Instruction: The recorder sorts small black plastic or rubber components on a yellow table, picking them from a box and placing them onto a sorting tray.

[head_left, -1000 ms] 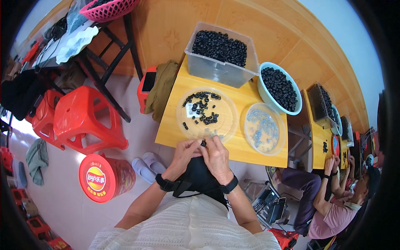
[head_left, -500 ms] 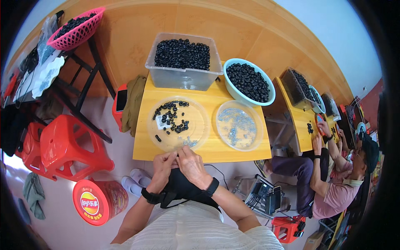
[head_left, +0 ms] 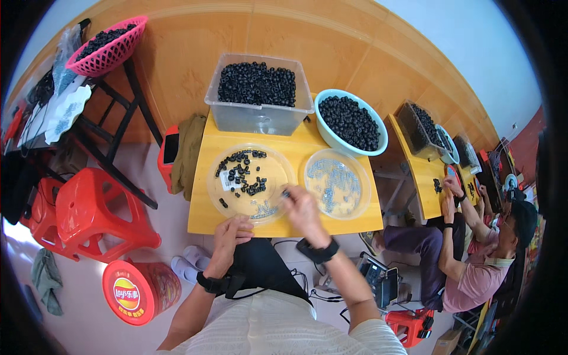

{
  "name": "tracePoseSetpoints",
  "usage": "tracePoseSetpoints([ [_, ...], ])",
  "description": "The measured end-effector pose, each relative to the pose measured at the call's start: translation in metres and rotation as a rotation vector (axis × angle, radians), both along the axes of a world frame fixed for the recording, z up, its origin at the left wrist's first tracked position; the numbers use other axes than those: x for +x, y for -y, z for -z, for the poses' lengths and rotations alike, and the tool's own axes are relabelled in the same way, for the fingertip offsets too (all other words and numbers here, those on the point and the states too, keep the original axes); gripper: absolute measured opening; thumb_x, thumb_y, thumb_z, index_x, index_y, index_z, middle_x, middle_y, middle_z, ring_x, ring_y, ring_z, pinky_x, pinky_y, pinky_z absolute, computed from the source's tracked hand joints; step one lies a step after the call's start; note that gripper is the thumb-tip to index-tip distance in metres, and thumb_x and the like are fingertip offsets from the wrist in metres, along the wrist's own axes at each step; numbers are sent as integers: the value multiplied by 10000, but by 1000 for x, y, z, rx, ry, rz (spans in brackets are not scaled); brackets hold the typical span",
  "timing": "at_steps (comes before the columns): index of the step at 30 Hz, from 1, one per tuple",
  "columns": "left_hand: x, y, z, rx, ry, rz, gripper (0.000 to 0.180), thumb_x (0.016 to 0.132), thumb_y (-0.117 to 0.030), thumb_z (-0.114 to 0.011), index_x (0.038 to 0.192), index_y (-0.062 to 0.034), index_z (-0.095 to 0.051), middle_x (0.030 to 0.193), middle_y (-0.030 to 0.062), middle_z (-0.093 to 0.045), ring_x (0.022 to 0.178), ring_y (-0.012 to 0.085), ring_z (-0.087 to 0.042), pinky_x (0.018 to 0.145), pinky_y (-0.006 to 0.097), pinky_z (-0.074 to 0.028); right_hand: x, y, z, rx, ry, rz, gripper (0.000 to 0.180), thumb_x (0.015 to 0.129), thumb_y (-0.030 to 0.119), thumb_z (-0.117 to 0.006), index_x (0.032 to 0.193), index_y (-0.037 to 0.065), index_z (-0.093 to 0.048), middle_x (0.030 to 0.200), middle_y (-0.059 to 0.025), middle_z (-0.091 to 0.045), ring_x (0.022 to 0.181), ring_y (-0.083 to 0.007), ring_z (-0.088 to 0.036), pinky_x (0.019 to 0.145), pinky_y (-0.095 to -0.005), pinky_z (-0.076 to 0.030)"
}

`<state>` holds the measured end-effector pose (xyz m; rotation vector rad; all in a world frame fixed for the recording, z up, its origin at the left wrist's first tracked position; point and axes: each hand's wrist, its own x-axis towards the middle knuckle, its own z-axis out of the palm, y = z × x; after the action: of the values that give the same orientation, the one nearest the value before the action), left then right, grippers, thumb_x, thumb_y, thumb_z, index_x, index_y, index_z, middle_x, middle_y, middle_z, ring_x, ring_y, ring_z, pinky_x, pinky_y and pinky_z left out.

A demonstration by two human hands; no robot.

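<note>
My left hand (head_left: 231, 239) is at the front edge of the yellow table (head_left: 284, 227), fingers curled and pressed together; what they hold, if anything, is hidden. Blurred by motion, my right hand (head_left: 303, 214) is over the right rim of a round clear plastic tray (head_left: 279, 160). A small dark piece (head_left: 286, 193) shows at its closed fingertips. In that tray lie scattered short black cylindrical parts (head_left: 256, 187) and a little heap of small silvery metal pieces (head_left: 263, 209). Beside it, a second round clear tray (head_left: 364, 198) carries many of the same metal pieces.
Behind the trays stand a clear bin (head_left: 254, 121) and a light-blue bowl (head_left: 345, 141), both full of black parts. Red stools (head_left: 97, 204) and a red snack tub (head_left: 142, 290) are on the left. At the right a co-worker (head_left: 479, 260) sits at another yellow table (head_left: 423, 177).
My hands were together at the table edge and have come apart. The right hand has moved right and forward to the tray's rim; my left hand stays near the edge, slightly lower.
</note>
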<state>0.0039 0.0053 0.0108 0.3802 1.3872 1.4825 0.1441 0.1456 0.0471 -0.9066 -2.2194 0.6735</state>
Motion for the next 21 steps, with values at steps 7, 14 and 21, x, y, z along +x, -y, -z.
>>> tracePoseSetpoints([
  [7, -4, 2, 22, 12, -9, 47, 353, 890, -300, -478, 973, 21, -598, 840, 111, -633, 689, 159, -630, 618, 227, -502, 61, -192, -53, 107, -52, 416, 334, 690, 97, -628, 999, -25, -595, 701, -155, -639, 571, -229, -626, 574, -331, -496],
  [14, -8, 10, 22, 42, -17, 71, 308, 889, -272, -494, 968, 10, -590, 850, 86, -628, 724, 148, -633, 641, 222, -497, 45, -152, -49, 327, -130, 405, 168, 740, 18, -529, 856, -3, -648, 721, -172, -634, 667, -291, -628, 616, -344, -486],
  [21, -11, 9, 18, 32, -8, 73, 291, 878, -260, -504, 966, 0, -601, 860, 80, -631, 739, 160, -638, 685, 232, -491, -6, -15, 12, -252, -14, 62, 116, 737, 52, -560, 795, 17, -654, 739, -179, -624, 652, -316, -612, 601, -356, -481],
])
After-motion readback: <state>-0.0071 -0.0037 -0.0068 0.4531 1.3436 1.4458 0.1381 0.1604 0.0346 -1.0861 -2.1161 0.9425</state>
